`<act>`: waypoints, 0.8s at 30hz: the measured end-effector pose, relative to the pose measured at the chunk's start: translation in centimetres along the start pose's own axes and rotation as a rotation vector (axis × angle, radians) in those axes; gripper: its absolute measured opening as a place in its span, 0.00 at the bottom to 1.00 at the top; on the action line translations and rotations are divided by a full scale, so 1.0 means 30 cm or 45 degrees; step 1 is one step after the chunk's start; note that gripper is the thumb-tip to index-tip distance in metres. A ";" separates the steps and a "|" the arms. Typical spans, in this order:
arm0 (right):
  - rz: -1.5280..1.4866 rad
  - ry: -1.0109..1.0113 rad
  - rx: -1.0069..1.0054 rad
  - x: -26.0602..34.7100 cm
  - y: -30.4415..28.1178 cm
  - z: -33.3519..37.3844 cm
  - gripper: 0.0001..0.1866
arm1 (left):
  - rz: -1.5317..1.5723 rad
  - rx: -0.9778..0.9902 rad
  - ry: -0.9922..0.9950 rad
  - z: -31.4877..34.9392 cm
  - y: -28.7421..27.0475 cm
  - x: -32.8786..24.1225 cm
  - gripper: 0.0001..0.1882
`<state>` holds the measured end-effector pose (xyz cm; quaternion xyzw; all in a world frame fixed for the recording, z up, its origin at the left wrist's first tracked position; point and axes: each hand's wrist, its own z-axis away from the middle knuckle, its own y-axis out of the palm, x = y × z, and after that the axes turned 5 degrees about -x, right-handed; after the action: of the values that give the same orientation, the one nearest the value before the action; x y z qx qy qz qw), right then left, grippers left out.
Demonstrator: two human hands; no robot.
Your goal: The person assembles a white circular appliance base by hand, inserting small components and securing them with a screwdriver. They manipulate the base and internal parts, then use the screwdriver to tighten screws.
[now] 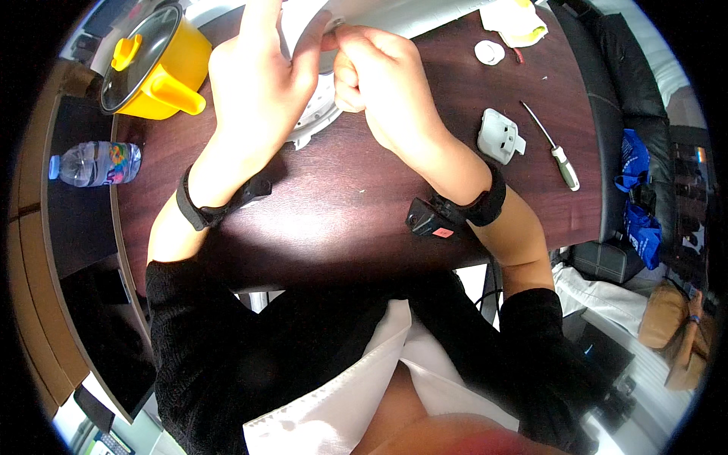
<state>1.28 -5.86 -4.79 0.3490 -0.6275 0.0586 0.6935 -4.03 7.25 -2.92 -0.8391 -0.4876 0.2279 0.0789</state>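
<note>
**Editor:** Where are your hands?

**Me:** At the far side of a dark wood-grain table (pixel 334 250), my left hand (pixel 262 95) and right hand (pixel 390 87) close together over a white perforated part (pixel 322 114), whose rounded rim shows between my wrists.

**Editor:** Gripping what?

**Me:** My right fingers curl in, their tips near my left thumb; my left hand spreads flatter along the other side. Fingertips overlap at the far edge, so I cannot tell whether either hand is clamped on anything. Coming in from both sides probably keeps the part steady.

**Editor:** And the right side?

**Me:** A screwdriver (pixel 563 163) lies with its handle toward me, likely for an easy pick-up. Left of it rests a grey plastic piece (pixel 498 135); farther off, a white disc (pixel 489 52). Apart from my hands, they leave my forearms room.

**Editor:** The yellow pot (pixel 171 72)?

**Me:** Far left, lid on, seemingly parked aside.
</note>
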 end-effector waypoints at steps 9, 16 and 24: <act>1.092 -0.867 -0.274 -0.009 -0.003 -0.010 0.11 | -0.034 -0.040 -0.169 -0.003 0.011 -0.012 0.21; 1.291 -1.076 -0.301 -0.008 -0.017 -0.016 0.11 | -0.016 -0.018 -0.071 -0.004 0.000 -0.006 0.19; 0.985 -0.929 -0.258 -0.023 0.000 -0.022 0.13 | -0.082 -0.039 -0.077 -0.010 0.001 -0.031 0.17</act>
<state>1.68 -5.26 -5.40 0.0215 -0.9129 0.1240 0.3884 -4.25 6.49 -2.37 -0.8168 -0.5199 0.2430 0.0587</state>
